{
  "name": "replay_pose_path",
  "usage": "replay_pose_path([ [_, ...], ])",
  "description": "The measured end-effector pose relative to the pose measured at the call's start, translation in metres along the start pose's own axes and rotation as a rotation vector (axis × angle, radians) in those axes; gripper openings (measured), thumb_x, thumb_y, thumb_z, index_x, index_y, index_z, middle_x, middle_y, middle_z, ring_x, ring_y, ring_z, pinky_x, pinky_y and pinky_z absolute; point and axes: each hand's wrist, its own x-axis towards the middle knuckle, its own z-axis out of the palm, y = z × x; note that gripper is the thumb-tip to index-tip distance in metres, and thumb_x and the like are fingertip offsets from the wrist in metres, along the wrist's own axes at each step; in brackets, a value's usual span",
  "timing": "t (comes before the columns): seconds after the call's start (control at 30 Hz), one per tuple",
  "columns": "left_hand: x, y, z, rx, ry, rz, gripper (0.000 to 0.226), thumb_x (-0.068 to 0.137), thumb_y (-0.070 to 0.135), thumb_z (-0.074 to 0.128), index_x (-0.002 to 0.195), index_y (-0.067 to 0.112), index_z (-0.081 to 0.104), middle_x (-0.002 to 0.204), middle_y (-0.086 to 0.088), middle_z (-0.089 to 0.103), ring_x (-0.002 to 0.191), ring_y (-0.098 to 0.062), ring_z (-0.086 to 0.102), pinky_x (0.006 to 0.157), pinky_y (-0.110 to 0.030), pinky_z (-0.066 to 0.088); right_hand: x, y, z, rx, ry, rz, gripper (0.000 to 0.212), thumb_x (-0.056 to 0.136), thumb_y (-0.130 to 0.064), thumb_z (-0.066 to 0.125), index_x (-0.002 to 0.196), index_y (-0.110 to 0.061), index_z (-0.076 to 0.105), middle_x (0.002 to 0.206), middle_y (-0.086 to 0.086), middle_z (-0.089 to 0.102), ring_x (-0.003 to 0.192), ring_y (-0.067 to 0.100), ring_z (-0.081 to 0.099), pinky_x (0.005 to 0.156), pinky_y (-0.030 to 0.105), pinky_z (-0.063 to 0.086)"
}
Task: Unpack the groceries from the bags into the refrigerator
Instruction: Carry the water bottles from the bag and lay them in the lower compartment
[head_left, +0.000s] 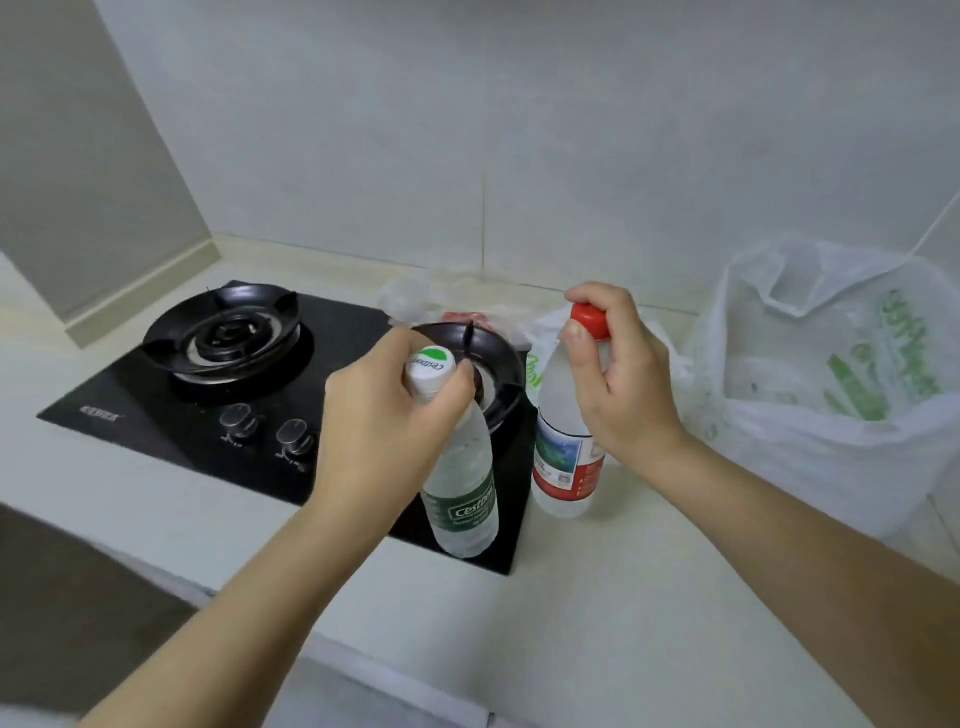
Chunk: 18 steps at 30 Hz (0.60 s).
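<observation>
My left hand (387, 410) grips the neck of a clear water bottle with a green label and a white-and-green cap (462, 488). The bottle's base is at the front right corner of the black gas hob. My right hand (621, 374) grips the neck of a second water bottle with a red cap and a red-and-white label (566, 457), upright on the pale counter beside the hob. A large white plastic bag with green print (841, 395) sits open on the counter to the right. A smaller clear bag holding something red (457, 306) lies behind the bottles.
The black two-burner gas hob (208, 415) with two knobs fills the counter's left middle. A tiled wall runs close behind. The pale counter (597, 623) stretches toward me, with its front edge at the lower left. A thin white cord (935, 228) hangs at the far right.
</observation>
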Motion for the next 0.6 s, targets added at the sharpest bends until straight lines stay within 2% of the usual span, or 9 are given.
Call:
replay_pose_path([
  [0.23, -0.045, -0.047, -0.012, 0.128, -0.052, -0.056, 0.019, 0.082, 0.036, 0.067, 0.078, 0.021, 0.057, 0.061, 0.013, 0.057, 0.062, -0.001, 0.054, 0.055, -0.014, 0.036, -0.065, 0.003, 0.021, -0.007, -0.074, 0.105, 0.026, 0.095, -0.031, 0.045, 0.120, -0.029, 0.045, 0.109, -0.012, 0.055, 0.093, -0.003, 0.051, 0.084, 0.004, 0.037],
  [0.33, -0.054, -0.055, -0.011, 0.139, -0.067, -0.052, 0.023, 0.081, 0.041, 0.064, 0.081, 0.019, 0.057, 0.063, 0.011, 0.057, 0.063, -0.006, 0.055, 0.057, -0.022, 0.039, -0.079, 0.006, 0.029, 0.016, -0.090, 0.137, 0.026, 0.095, -0.031, 0.045, 0.120, -0.028, 0.045, 0.111, -0.009, 0.056, 0.096, -0.003, 0.051, 0.088, 0.003, 0.035],
  [0.4, -0.058, -0.057, -0.011, 0.146, -0.055, -0.042, 0.024, 0.080, 0.042, 0.063, 0.082, 0.019, 0.057, 0.065, 0.012, 0.058, 0.065, -0.005, 0.056, 0.057, -0.022, 0.040, -0.085, 0.008, 0.032, 0.036, -0.081, 0.146, 0.026, 0.094, -0.029, 0.046, 0.120, -0.027, 0.046, 0.111, -0.010, 0.056, 0.097, -0.003, 0.051, 0.090, 0.005, 0.035],
  [0.53, -0.060, -0.061, -0.005, 0.177, -0.032, -0.022, 0.026, 0.079, 0.046, 0.066, 0.086, 0.021, 0.058, 0.066, 0.013, 0.057, 0.062, -0.007, 0.055, 0.058, -0.024, 0.042, -0.091, 0.010, 0.034, 0.071, -0.013, 0.199, 0.024, 0.094, -0.028, 0.047, 0.118, -0.027, 0.046, 0.106, -0.023, 0.053, 0.093, -0.011, 0.052, 0.087, 0.006, 0.037],
  [0.6, -0.061, -0.061, -0.001, 0.199, -0.023, 0.001, 0.032, 0.078, 0.050, 0.067, 0.087, 0.020, 0.059, 0.066, 0.012, 0.058, 0.061, -0.007, 0.054, 0.057, -0.024, 0.043, -0.095, 0.009, 0.034, 0.088, 0.028, 0.209, 0.024, 0.094, -0.029, 0.046, 0.118, -0.027, 0.045, 0.105, -0.015, 0.057, 0.093, -0.003, 0.056, 0.087, 0.010, 0.040],
])
